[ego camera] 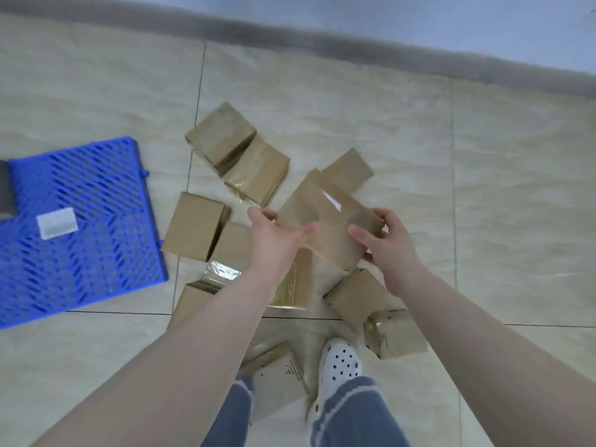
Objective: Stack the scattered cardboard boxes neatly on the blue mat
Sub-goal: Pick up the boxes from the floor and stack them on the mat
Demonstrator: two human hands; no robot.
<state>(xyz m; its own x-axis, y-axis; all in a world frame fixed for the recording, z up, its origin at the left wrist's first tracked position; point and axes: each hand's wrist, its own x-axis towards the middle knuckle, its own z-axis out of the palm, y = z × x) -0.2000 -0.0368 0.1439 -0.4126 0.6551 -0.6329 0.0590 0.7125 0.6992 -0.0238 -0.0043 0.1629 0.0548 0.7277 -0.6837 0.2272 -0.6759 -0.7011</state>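
Note:
A taped cardboard box (325,217) is held tilted above the floor between both hands. My left hand (274,240) grips its left end and my right hand (387,243) grips its right end. Several more brown boxes lie scattered on the tiles around and under it, among them one at the far left of the pile (222,137), one beside it (258,171) and one on the left (193,225). The blue lattice mat (96,195) lies flat on the floor at the left, with only a small white label (57,223) on it.
A white perforated clog (338,362) and blue trouser legs (351,411) stand among the near boxes, one box (395,333) right beside the foot. A grey skirting strip (354,40) runs along the wall beyond. A dark object (4,188) sits at the mat's left edge.

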